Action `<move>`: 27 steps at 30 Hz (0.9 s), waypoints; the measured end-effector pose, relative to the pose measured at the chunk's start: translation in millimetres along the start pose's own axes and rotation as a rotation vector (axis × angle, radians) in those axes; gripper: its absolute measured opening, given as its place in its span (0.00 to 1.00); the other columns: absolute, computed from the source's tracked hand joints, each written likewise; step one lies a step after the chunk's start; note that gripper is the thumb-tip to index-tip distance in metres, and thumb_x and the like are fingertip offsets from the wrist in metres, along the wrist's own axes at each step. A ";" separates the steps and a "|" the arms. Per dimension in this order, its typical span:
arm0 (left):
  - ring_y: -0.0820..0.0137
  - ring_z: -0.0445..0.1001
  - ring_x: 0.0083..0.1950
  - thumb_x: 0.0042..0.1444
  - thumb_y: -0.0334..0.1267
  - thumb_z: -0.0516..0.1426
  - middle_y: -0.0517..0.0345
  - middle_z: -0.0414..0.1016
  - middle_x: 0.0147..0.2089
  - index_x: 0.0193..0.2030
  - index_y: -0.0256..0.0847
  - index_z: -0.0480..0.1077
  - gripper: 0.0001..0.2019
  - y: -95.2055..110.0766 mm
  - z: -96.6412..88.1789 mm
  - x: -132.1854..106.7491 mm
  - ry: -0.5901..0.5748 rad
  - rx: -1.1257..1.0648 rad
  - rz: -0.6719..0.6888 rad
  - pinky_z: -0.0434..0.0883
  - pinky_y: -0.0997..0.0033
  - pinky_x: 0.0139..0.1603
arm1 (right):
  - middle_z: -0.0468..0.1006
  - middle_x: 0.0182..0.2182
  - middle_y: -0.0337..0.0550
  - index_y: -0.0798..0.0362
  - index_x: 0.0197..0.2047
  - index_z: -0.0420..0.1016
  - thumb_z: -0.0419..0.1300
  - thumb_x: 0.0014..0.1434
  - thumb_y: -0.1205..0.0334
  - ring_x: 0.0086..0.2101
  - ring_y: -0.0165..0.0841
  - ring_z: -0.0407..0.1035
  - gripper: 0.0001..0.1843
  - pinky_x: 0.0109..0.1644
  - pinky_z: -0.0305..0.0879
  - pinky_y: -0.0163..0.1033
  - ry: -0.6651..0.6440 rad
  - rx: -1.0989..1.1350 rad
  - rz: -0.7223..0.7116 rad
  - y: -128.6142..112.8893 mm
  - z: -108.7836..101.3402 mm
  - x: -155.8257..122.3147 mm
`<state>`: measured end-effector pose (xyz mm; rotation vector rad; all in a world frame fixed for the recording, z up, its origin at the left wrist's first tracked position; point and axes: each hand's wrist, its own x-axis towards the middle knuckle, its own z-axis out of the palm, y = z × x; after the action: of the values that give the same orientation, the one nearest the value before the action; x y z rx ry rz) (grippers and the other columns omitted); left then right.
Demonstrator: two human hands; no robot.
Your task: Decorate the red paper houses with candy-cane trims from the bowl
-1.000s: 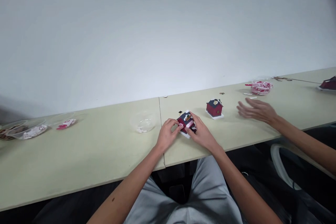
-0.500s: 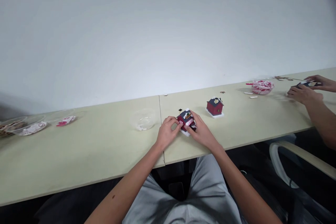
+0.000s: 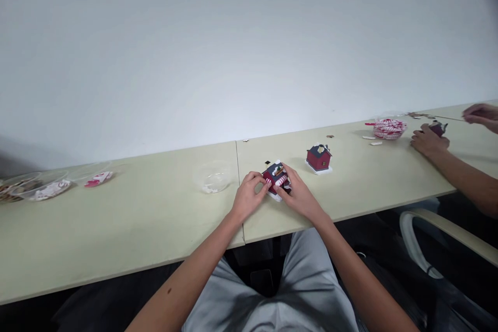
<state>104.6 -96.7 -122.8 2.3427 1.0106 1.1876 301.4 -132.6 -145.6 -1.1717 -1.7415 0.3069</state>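
Observation:
A small model house (image 3: 276,177) with red walls, a dark roof and red-and-white striped trim rests on the pale table (image 3: 155,228) right in front of me. My left hand (image 3: 247,198) grips its left side with curled fingers. My right hand (image 3: 298,194) holds its right side, fingers bent over the roof. A second, finished little red house (image 3: 318,157) stands on a white base just to the right, apart from my hands.
A clear plastic bowl (image 3: 212,178) sits left of my hands. Far left are trays of small pieces (image 3: 39,189) and red-white bits (image 3: 98,178). At right stands a bowl of red-white striped pieces (image 3: 388,128). Another person's hands (image 3: 428,141) hold a small house there. A chair (image 3: 436,238) is below.
My hands and the house have stayed in place. The other person's hand has drawn back from near the second house to the far right, where both their hands now handle another small house.

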 end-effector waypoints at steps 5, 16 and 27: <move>0.64 0.73 0.50 0.67 0.45 0.56 0.53 0.72 0.47 0.39 0.43 0.75 0.10 0.8 -0.3 0.2 -0.021 -0.042 -0.006 0.71 0.65 0.49 | 0.60 0.70 0.54 0.48 0.75 0.47 0.56 0.66 0.49 0.68 0.45 0.55 0.39 0.72 0.54 0.56 -0.002 -0.002 0.008 1.9 0.6 -0.4; 0.58 0.67 0.65 0.57 0.48 0.66 0.46 0.67 0.65 0.68 0.47 0.55 0.36 -2.6 -3.2 -0.2 -0.095 -0.205 -0.083 0.71 0.63 0.54 | 0.62 0.69 0.53 0.46 0.76 0.47 0.58 0.65 0.47 0.64 0.47 0.64 0.41 0.68 0.62 0.56 -0.166 0.183 0.022 -8.3 -12.5 -2.7; 0.53 0.60 0.73 0.59 0.44 0.64 0.44 0.59 0.72 0.72 0.47 0.55 0.37 -0.7 -5.2 -0.3 -0.201 -0.150 0.209 0.59 0.50 0.73 | 0.64 0.69 0.48 0.47 0.75 0.49 0.61 0.64 0.46 0.66 0.46 0.62 0.43 0.69 0.60 0.54 -0.261 0.262 -0.053 -24.6 -6.8 -2.9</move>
<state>100.0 -96.6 -120.3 2.4327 0.6011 1.0326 293.1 -149.2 -127.9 -0.9257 -1.8853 0.6599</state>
